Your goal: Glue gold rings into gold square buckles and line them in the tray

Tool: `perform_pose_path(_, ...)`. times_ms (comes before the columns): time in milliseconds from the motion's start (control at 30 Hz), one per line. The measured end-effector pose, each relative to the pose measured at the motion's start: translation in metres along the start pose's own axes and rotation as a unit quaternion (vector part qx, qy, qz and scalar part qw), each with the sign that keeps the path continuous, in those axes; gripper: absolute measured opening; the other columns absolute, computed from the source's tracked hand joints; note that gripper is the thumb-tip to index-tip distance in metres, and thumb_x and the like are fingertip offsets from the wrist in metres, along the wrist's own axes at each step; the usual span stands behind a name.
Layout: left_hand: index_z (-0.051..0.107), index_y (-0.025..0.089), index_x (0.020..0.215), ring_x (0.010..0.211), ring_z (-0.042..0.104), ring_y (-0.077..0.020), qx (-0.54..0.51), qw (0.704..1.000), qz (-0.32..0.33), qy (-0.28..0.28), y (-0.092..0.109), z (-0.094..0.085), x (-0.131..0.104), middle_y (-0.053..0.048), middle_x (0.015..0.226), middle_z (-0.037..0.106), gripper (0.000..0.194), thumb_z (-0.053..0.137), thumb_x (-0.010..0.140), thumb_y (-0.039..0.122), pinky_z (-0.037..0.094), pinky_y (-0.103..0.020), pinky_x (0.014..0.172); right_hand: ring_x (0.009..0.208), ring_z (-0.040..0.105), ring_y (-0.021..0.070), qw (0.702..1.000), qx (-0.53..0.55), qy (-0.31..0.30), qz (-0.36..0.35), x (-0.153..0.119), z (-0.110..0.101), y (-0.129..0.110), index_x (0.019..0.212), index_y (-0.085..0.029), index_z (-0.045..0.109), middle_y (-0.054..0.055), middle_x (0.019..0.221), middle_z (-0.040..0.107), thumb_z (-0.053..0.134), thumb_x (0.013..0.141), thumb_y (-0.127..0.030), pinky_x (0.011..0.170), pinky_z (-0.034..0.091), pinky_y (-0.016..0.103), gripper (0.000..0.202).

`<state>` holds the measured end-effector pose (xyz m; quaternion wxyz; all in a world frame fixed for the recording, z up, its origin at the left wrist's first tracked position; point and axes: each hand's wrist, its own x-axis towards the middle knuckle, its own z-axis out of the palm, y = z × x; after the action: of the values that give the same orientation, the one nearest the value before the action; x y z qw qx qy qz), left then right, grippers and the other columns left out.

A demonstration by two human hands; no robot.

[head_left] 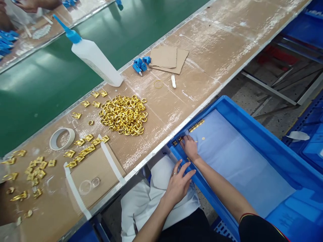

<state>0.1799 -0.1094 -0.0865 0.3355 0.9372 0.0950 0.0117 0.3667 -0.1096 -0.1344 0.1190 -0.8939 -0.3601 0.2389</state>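
My right hand (189, 148) reaches into the far left corner of a blue plastic tray (228, 104). Its fingertips are pinched together at a small gold piece (180, 139), partly hidden by the fingers. Beside that piece lies another small gold-and-dark piece (175, 143). A short row of gold pieces (196, 125) lines the tray's far end, on a pale sheet (242, 154). With fingers spread, my left hand (178, 184) hovers by the tray's near side, holding nothing. Close to its fingertips is one more gold piece (188, 159).
On the brown-covered bench (161, 111) are a heap of gold rings (124, 116), square-topped gold pieces (36, 169), a tape roll (62, 138), a taped cardboard sheet (101, 171), a white bottle (97, 60) and blue clips (138, 65). A co-worker's hands (27, 6) show across the green strip.
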Motion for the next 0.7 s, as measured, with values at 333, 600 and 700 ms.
perform_pose_path(333, 0.058, 0.027, 0.134, 0.149, 0.033, -0.0362, 0.0, 1.0, -0.004, -0.001, 0.0002, 0.0, -0.0002, -0.011, 0.147, 0.053, 0.047, 0.054, 0.092, 0.007, 0.053, -0.059, 0.106, 0.104, 0.067, 0.0255, 1.0, 0.001, -0.023, -0.013, -0.0034, -0.0029, -0.0038, 0.11, -0.016, 0.066, 0.014, 0.114, 0.069, 0.055, 0.098, -0.015, 0.089, 0.05, 0.035, 0.016)
perform_pose_path(600, 0.059, 0.026, 0.133, 0.148, 0.034, -0.0371, 0.003, 1.0, 0.0, 0.003, 0.0007, -0.0004, 0.0, -0.012, 0.147, 0.053, 0.047, 0.054, 0.091, 0.006, 0.055, -0.058, 0.105, 0.107, 0.067, 0.024, 0.999, -0.01, -0.043, -0.03, -0.0002, -0.0044, -0.0021, 0.103, -0.016, 0.07, 0.013, 0.113, 0.069, 0.05, 0.1, -0.011, 0.091, 0.049, 0.033, 0.02)
perform_pose_path(700, 0.059, 0.028, 0.132, 0.148, 0.034, -0.0364, 0.004, 1.0, -0.008, 0.001, 0.0009, 0.0014, -0.0004, -0.01, 0.147, 0.052, 0.047, 0.054, 0.091, 0.006, 0.055, -0.059, 0.105, 0.107, 0.067, 0.0249, 0.998, -0.013, -0.045, -0.036, 0.0007, -0.0037, -0.0034, 0.103, -0.015, 0.071, 0.014, 0.112, 0.069, 0.05, 0.1, -0.012, 0.091, 0.05, 0.033, 0.021)
